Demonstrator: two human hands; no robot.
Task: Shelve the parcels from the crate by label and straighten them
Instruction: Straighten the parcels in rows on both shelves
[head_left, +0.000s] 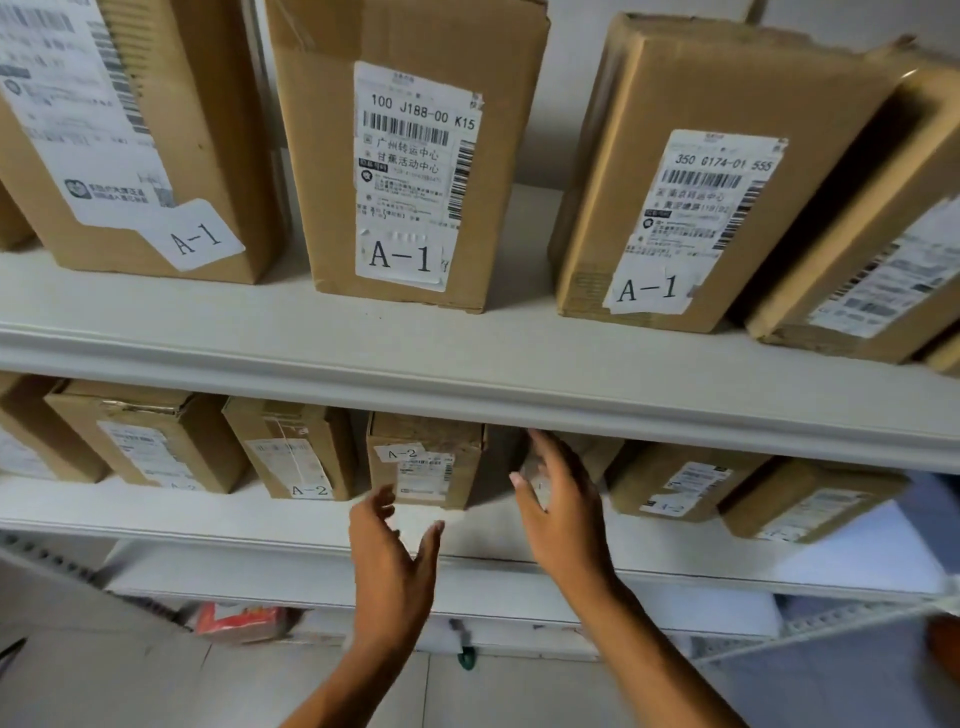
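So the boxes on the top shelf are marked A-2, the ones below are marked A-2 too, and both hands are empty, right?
Not quite. In the head view the top shelf boxes read A-1, for example the middle box. The lower box does read A-2, and the left hand and right hand are empty.

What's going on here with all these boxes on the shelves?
A person is sorting parcels on white shelving. Both hands are open and empty: the left hand and right hand reach toward the A-2 parcel on the lower shelf. Parcels labelled A-1 stand on the upper shelf.
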